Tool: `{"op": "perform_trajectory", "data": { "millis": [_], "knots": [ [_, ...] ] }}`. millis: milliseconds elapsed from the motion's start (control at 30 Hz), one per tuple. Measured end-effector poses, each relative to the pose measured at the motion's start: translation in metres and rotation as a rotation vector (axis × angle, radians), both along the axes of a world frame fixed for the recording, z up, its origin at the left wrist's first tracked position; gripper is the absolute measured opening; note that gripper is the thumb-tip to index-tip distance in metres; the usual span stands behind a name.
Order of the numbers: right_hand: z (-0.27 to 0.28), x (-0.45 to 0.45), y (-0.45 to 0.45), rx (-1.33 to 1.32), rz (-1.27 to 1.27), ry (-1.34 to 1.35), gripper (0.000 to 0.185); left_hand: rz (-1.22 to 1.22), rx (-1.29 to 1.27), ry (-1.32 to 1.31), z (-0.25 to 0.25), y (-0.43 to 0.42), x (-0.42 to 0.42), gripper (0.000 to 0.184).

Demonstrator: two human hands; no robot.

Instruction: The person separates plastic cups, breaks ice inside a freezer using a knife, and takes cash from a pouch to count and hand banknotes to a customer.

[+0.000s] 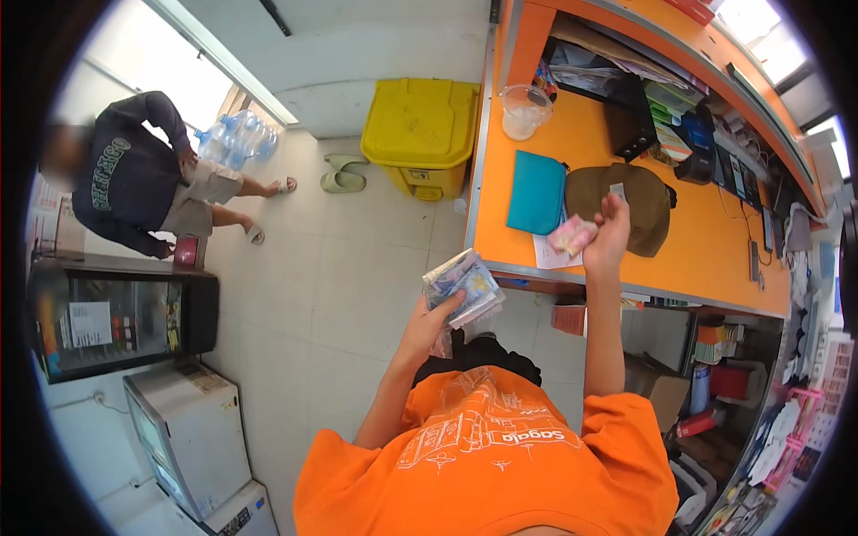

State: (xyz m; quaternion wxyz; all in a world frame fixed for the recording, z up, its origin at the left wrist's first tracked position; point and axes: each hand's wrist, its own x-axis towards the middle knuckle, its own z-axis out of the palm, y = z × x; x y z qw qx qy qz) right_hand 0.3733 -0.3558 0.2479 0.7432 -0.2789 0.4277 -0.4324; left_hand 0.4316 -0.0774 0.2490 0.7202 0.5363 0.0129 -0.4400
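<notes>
My left hand [435, 323] is closed round a stack of small plastic packets [465, 288] with blue and white print, thumb on top, above the floor beside the counter. Over the edge of the orange counter [496, 214] is my right hand [609, 234], its fingers curled upward, holding a pink and white packet [573, 235]. Behind that hand a brown cloth cap or bag [645, 210] lies on the counter. A teal pouch [536, 191] lies to its left, with a white paper [547, 255] partly under the pink packet.
A clear plastic tub [525, 113] stands at the counter's back. A yellow bin [418, 129] is left of the counter, near green slippers [343, 173]. Another person [134, 170] stands at far left by a black display fridge [116, 313]. Shelves [715, 357] hold boxes under the counter.
</notes>
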Motion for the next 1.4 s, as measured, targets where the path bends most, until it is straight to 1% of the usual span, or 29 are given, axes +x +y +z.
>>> {"op": "perform_trajectory", "data": {
  "millis": [67, 167, 267, 300, 333, 400, 433, 467, 533, 600, 667, 733, 833, 867, 900, 933, 1033, 1133, 1200, 1233, 1300, 1400],
  "knots": [
    [-0.012, 0.025, -0.015, -0.077, 0.007, -0.010, 0.018, 0.018, 0.026, -0.003, 0.000, 0.002, -0.005, 0.033],
    [-0.030, 0.054, -0.030, -0.391, 0.094, 0.067, 0.018, 0.034, 0.046, 0.031, 0.000, 0.001, -0.010, 0.033],
    [-0.045, 0.056, -0.041, -0.817, 0.251, 0.487, 0.021, 0.013, 0.044, 0.037, 0.001, -0.010, -0.011, 0.035],
    [-0.049, 0.054, -0.044, -0.959, 0.257, 0.602, 0.024, 0.002, 0.042, 0.034, 0.002, -0.014, -0.010, 0.036],
    [-0.055, 0.050, -0.046, -1.142, 0.188, 0.727, 0.023, 0.002, 0.053, 0.018, 0.005, -0.020, -0.008, 0.036],
    [-0.041, 0.037, -0.040, -1.514, 0.052, 0.974, 0.021, 0.003, 0.080, 0.002, 0.013, -0.031, -0.005, 0.037],
    [-0.033, 0.033, -0.038, -1.588, 0.043, 0.946, 0.022, 0.030, 0.054, -0.050, 0.012, -0.038, -0.005, 0.032],
    [-0.025, 0.028, -0.032, -1.297, 0.276, 0.753, 0.023, 0.008, 0.068, -0.083, 0.010, -0.044, -0.002, 0.031],
    [-0.011, 0.013, -0.012, -0.669, 0.649, 0.364, 0.025, -0.052, 0.098, -0.157, 0.003, -0.056, 0.007, 0.029],
    [-0.005, 0.003, 0.015, -0.767, 0.829, 0.421, 0.025, -0.127, 0.151, -0.178, -0.004, -0.071, 0.016, 0.029],
    [0.016, -0.003, 0.038, -0.709, 0.984, 0.417, 0.023, -0.218, 0.120, -0.231, -0.005, -0.086, 0.023, 0.030],
    [0.014, -0.004, 0.044, -0.654, 0.918, 0.366, 0.022, -0.300, -0.003, -0.339, 0.000, -0.103, 0.034, 0.036],
    [0.002, -0.006, 0.031, -0.546, 0.807, 0.279, 0.020, -0.263, -0.047, -0.285, 0.005, -0.124, 0.040, 0.029],
    [0.002, -0.006, 0.025, -0.510, 0.773, 0.247, 0.020, -0.246, -0.076, -0.165, 0.006, -0.129, 0.043, 0.029],
    [0.005, -0.005, 0.020, -0.555, 0.729, 0.300, 0.018, -0.227, -0.103, -0.043, 0.007, -0.133, 0.046, 0.029],
    [0.008, -0.003, 0.016, -0.534, 0.722, 0.302, 0.018, -0.205, -0.127, 0.081, 0.008, -0.137, 0.049, 0.030],
    [0.007, 0.001, 0.007, -0.488, 0.720, 0.330, 0.018, -0.194, -0.109, 0.020, 0.013, -0.145, 0.059, 0.032],
    [-0.011, 0.003, -0.001, -0.493, 0.708, 0.380, 0.018, -0.272, -0.087, -0.184, 0.002, -0.146, 0.072, 0.028],
    [-0.012, 0.012, 0.000, -0.498, 0.673, 0.379, 0.018, -0.220, -0.097, -0.326, -0.005, -0.150, 0.075, 0.026],
    [-0.009, 0.017, 0.001, -0.481, 0.650, 0.330, 0.017, -0.191, -0.099, -0.395, -0.007, -0.151, 0.076, 0.026],
    [0.011, 0.032, 0.011, -0.437, 0.606, 0.227, 0.016, -0.219, -0.081, -0.415, -0.008, -0.151, 0.081, 0.026],
    [0.008, 0.034, 0.002, -0.594, 0.745, 0.297, 0.015, -0.235, -0.090, -0.461, -0.007, -0.150, 0.091, 0.026]
  ]
}}
